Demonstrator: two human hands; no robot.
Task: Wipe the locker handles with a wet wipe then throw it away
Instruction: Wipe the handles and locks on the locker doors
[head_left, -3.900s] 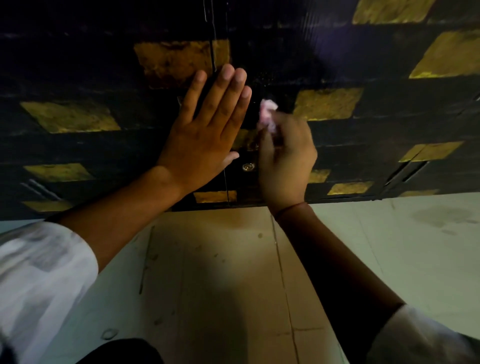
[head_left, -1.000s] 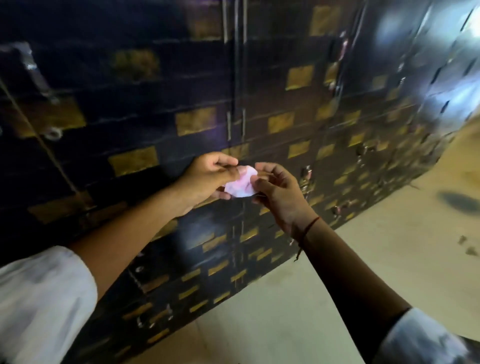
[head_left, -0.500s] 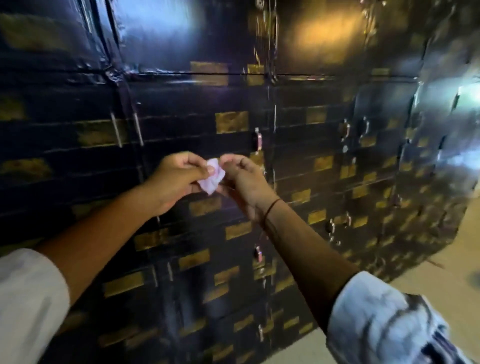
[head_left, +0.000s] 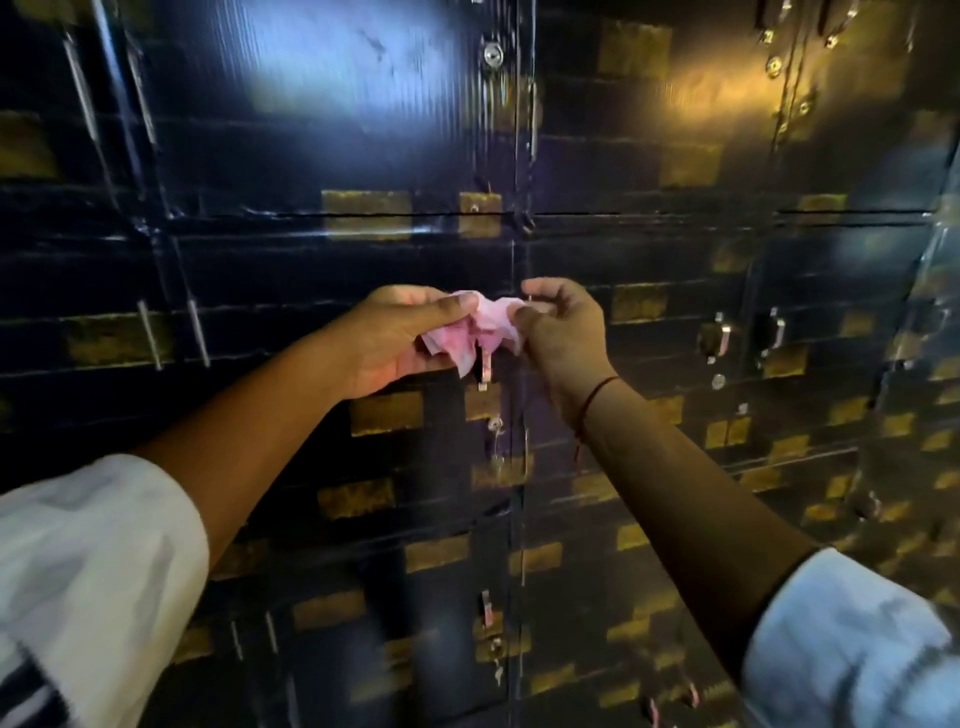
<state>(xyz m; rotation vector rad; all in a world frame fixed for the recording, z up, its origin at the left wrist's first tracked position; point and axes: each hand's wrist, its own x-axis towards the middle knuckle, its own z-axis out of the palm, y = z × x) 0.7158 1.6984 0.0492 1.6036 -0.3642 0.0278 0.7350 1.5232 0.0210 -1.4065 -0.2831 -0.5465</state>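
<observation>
Pink wipe (head_left: 480, 325), bunched a second ago, now pulled wider between left hand (head_left: 400, 338) and right hand (head_left: 563, 332), fingers pinching it, handle (head_left: 485, 369) at 6 o'clock likely next.

We scan the dark locker doors (head_left: 363, 130) and we find nothing legible: the gold label patches (head_left: 366, 214) are blurred and blank to us, no numbers, no brand, no sign anywhere.
</observation>
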